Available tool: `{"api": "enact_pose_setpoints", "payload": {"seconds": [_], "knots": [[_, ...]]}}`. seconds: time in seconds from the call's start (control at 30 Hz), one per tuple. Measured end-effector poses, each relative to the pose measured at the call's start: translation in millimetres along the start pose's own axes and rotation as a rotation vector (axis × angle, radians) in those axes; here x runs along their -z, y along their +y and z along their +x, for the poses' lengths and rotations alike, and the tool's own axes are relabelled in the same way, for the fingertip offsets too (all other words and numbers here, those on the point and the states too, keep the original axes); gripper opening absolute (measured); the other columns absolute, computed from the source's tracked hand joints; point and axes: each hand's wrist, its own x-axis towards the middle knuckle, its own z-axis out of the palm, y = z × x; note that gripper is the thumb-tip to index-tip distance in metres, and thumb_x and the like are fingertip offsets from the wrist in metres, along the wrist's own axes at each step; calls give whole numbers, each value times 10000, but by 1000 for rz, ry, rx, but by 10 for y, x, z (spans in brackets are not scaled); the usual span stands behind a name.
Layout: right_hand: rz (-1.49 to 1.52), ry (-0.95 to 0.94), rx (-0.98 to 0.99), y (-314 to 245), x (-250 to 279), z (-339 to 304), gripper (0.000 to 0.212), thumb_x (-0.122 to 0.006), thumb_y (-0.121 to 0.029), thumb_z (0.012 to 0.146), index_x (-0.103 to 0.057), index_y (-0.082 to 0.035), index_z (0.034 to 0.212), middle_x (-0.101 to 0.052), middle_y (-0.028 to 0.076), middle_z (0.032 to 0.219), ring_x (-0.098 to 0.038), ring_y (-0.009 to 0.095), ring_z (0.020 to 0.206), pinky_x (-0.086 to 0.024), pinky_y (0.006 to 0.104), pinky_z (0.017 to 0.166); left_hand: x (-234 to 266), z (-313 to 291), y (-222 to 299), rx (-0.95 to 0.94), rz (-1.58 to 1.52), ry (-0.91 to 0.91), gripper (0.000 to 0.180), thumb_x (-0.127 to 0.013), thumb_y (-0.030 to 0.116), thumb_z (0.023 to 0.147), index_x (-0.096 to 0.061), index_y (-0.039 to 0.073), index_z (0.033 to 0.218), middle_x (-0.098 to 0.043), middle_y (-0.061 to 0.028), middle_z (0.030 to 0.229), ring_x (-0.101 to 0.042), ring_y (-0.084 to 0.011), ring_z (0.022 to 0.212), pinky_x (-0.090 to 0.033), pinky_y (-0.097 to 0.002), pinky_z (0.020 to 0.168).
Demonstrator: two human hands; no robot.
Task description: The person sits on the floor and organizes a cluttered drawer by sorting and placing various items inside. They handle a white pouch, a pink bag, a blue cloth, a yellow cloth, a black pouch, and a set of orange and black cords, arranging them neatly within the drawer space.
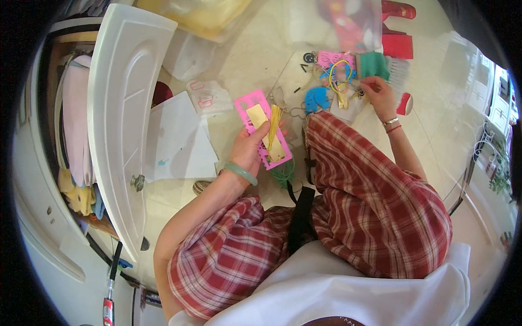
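Note:
Between thumb and fingers, my left hand [249, 151] grips a pink plastic stencil [251, 100] with cut-out shapes. A flat gold bookmark [255, 115] lies on it under my thumb, with a yellow tassel [275, 120] hanging across it. Farther right, my right hand [379, 99] is over small items on the floor, its thumb and forefinger pinched together; what they hold, if anything, is too small to make out. Nearest to it are a yellow cord loop [332, 81], blue cut-out pieces [317, 100] and another pink stencil [327, 58]. Green cord [283, 173] lies below my left hand.
An open white cabinet door [122, 108] stands on the left, folded clothes [79, 119] behind it. White paper [182, 141] and a clear bag with red clips [205, 100] lie beside it. A green-and-white brush [374, 66] and red box [397, 46] are at the far right.

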Motion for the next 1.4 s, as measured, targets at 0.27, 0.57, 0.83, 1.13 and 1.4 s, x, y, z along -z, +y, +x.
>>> {"api": "enact_pose_setpoints", "payload": {"seconds": [0.27, 0.57, 0.83, 1.13, 1.4], "knots": [[-200, -7, 336, -700, -356, 3, 205, -725, -227, 783, -652, -54, 865, -620, 83, 877, -616, 253, 759, -499, 341, 653, -31, -11, 9, 12, 2, 10, 374, -523, 187, 980, -479, 37, 1319, -610, -111, 1224, -610, -257, 1107, -516, -389, 930], [190, -238, 101, -823, 30, 279, 233, -654, -213, 853, -648, -41, 1009, -638, 6, 925, -558, 105, 800, -459, 270, 726, -29, -17, 40, 1, -15, 25, 380, -544, 189, 970, -484, 35, 1313, -610, -120, 1226, -617, -251, 1090, -524, -391, 914], [906, -259, 93, -1349, 494, 125, 277, -513, -199, 955, -590, 29, 1093, -650, 121, 1080, -621, 248, 1036, -470, 389, 940, -62, 9, 12, 18, -2, -25, 385, -546, 195, 970, -482, 34, 1314, -612, -122, 1219, -618, -255, 1088, -523, -391, 915], [1098, -571, 59, -1442, 17, 28, 61, -532, -81, 909, -499, -30, 915, -610, 114, 980, -633, 272, 1025, -507, 402, 919, -82, -28, 54, 10, -20, -7, 400, -532, 200, 979, -452, 41, 1338, -600, -122, 1235, -609, -261, 1105, -512, -405, 936], [478, -1072, 156, -1682, -353, -534, 143, -654, -43, 824, -514, -30, 852, -577, 43, 721, -622, 135, 740, -486, 268, 664, -133, -12, 75, -27, -110, -152, 431, -521, 227, 987, -416, 51, 1366, -576, -125, 1273, -589, -236, 1136, -501, -392, 953]]}}
